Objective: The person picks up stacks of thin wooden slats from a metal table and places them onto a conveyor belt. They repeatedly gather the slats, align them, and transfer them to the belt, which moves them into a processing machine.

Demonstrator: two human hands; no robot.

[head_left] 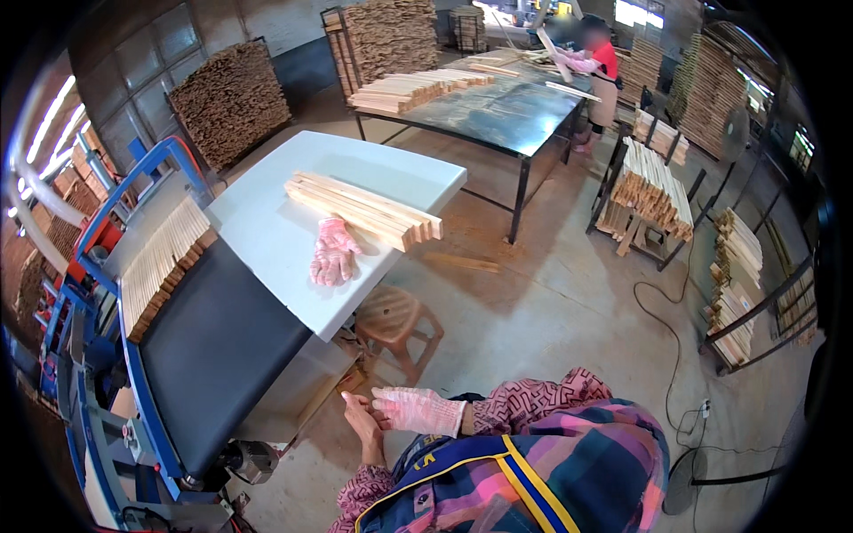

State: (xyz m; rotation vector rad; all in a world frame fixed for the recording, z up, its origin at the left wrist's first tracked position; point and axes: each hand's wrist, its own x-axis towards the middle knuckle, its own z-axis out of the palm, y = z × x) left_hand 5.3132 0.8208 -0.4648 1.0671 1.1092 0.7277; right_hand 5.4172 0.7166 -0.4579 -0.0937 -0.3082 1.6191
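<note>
In front of my body my left hand (362, 423) is bare, its fingers stretched out and pointing up. Against it rests my right hand (418, 409), which wears a pink-and-white knit glove; its fingers reach toward the left palm and look extended. I see nothing held between the two hands. On the pale table ahead lies a crumpled pink-and-white glove (333, 252); whether it is one or a pair I cannot tell. Behind the glove a bundle of light wooden strips (364, 209) lies side by side on the white tabletop (258, 191).
To the left a blue-framed machine has a dark conveyor belt (209, 346) with a row of wooden strips (164, 266). A plastic stool (397, 327) stands by the table. A person (604, 71) works at a far metal table (480, 111). Wood racks (653, 191) and cables (666, 329) are right.
</note>
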